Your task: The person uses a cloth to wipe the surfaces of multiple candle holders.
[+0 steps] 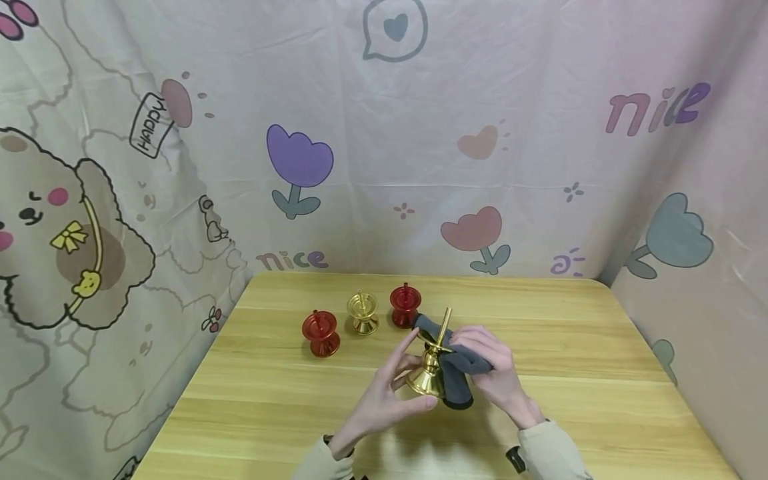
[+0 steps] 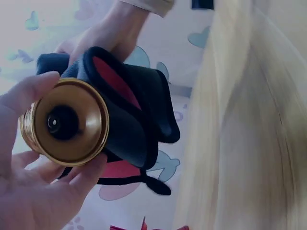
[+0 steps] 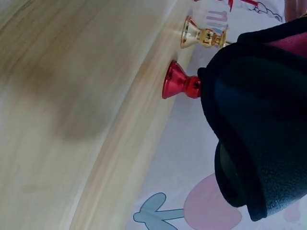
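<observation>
Here the gold candle holder (image 1: 431, 370) is being held just above the counter (image 1: 270, 413), in front of the person and nearer to them than the three holders standing behind it. Its long axis is tilting: the flared base is pointing down and toward the left hand (image 1: 390, 393), while the thin gold spike (image 1: 445, 325) is rising up and slightly to the right, away from the person. The left wrist view is looking straight into the round underside of the base (image 2: 64, 122), with the left fingers (image 2: 29, 93) curling around its rim and gripping it. The right hand (image 1: 495, 370) is lying on the right of the holder, its fingers pressing a dark grey cloth (image 1: 459, 370) against the stem and cup; the cloth is wrapping around that side and hanging below the hand. A red inner face of the cloth (image 2: 112, 79) is showing in the left wrist view. Both hands are touching the holder, the left at the base, the right through the cloth higher up.

Behind the held holder, a red holder (image 1: 321, 333) is standing to the left, a gold one (image 1: 363, 313) in the middle and a second red one (image 1: 405, 305) nearest the cloth. None of the cups is showing anything inside. A patterned curtain (image 1: 384, 133) is hanging beyond the counter.
</observation>
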{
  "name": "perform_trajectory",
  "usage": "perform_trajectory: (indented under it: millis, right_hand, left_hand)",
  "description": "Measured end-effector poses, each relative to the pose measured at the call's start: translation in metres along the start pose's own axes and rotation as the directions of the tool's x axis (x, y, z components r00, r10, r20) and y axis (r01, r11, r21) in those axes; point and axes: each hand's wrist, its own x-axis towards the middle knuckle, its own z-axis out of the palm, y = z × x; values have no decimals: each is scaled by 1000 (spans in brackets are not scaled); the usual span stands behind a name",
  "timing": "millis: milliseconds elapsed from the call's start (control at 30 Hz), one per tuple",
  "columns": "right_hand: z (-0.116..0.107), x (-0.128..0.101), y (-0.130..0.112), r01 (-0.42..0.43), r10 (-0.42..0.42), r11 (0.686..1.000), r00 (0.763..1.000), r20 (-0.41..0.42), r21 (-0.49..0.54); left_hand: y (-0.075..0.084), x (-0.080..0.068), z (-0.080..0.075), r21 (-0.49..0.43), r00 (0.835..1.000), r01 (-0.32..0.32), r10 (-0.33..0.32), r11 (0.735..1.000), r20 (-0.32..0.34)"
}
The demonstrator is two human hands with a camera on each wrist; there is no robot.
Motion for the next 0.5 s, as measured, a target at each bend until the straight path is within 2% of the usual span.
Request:
perform_trajectory:
  millis: [133, 200, 367, 500]
  right_hand:
    - [-1, 0, 1, -10, 10, 1000, 1000, 0, 5]
    - [-1, 0, 1, -10, 10, 1000, 1000, 0, -4]
    - [-1, -1, 2, -2, 2, 999, 1000, -10, -33]
    - [-1, 1, 0, -5, 4, 998, 1000, -10, -57]
  left_hand:
    - [0, -1, -5, -94, 996, 45, -38, 995, 75]
    - [1, -1, -4, -70, 995, 63, -57, 996, 84]
    - [3, 1, 3, 118, 998, 59, -59, 991, -7]
    - [4, 1, 7, 126, 996, 58, -50, 990, -68]
